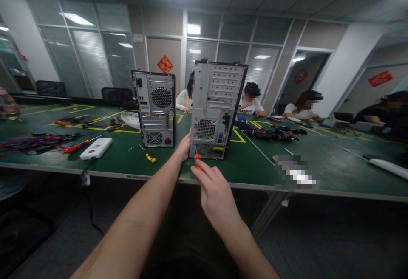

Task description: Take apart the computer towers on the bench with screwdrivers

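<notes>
A tall grey computer case (204, 105) stands upright on the green table, its rear panel facing me. My left hand (182, 149) holds the lower left side of this case, its fingertips partly hidden by it. My right hand (213, 187) is closed around a red screwdriver (198, 160), which points up at the bottom left corner of the rear panel. Whether its tip sits in a screw is too small to tell. Left of my left hand stands a second, smaller computer case (155, 115), also rear side out.
On the table (121, 160) lie a yellow-black screwdriver (149, 156), another red screwdriver (75, 146), a white power strip (96, 148) and tangled wires (38, 142). Black cables (274, 133) lie to the right. Several people sit across the table. The table's front edge is close to me.
</notes>
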